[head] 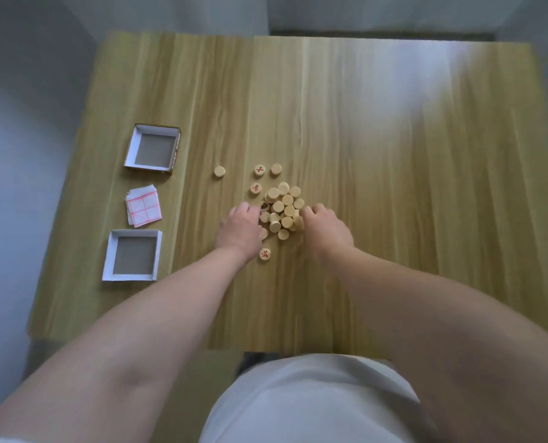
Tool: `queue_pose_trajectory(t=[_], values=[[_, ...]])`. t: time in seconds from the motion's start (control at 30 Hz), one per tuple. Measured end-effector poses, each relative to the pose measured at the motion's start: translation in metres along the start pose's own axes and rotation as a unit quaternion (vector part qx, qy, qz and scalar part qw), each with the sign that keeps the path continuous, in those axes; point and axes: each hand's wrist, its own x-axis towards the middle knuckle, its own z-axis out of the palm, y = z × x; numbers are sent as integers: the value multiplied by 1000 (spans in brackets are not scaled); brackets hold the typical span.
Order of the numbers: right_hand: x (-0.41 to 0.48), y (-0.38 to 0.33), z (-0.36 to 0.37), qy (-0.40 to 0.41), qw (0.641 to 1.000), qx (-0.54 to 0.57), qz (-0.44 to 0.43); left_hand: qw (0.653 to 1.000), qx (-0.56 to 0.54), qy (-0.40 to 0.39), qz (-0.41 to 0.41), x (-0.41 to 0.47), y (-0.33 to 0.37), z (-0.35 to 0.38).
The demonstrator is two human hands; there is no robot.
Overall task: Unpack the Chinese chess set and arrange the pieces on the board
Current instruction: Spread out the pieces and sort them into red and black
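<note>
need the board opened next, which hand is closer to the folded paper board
Left. The left hand sits at the left edge of the piece pile, on the folded paper board's side. The right hand is beyond the pile, farther away.

pile (282, 211) mostly blank-side up, chars unreadable | fingers (307, 212) curled, grip unclear | arms cut off btm edge

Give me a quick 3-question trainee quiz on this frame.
1. True or false: the folded paper board is already spread out under the pile of pieces.
2. What lies between the two open box halves?
3. Where are the left hand and right hand? A) in the boxes B) either side of the pile C) off the table

Key: 1 false; 2 the folded board; 3 B
</note>
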Motion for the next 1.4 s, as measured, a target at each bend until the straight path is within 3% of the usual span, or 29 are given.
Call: queue_pose_trajectory(t=[0.17, 0.33, 0.5, 0.67, 1.03, 1.1, 1.2, 1.3, 1.4], values=[[17, 3, 8, 5, 1000, 12, -26, 997, -29, -5, -65, 0, -7, 4], [25, 1, 13, 15, 997, 68, -14, 997, -27, -20, -68, 5, -10, 2], [21, 8, 15, 22, 978, 189, 85, 998, -22, -16, -64, 8, -5, 4], [16, 25, 15, 14, 961, 204, 184, 994, -70, -7, -86, 10, -8, 5], [11, 27, 26, 29, 942, 230, 243, 991, -104, 35, -76, 2, -15, 5], [6, 26, 27, 49, 964, 171, 198, 991, -108, 33, -74, 1, -16, 5], [-1, 23, 33, 83, 993, 61, 52, 993, -99, 25, -67, -2, -18, 5], [-2, 17, 40, 73, 992, -13, -105, 992, -99, 22, -72, -5, -22, 6], [-4, 8, 42, 55, 983, -45, -167, 992, -99, 2, -83, -9, -25, 5]])
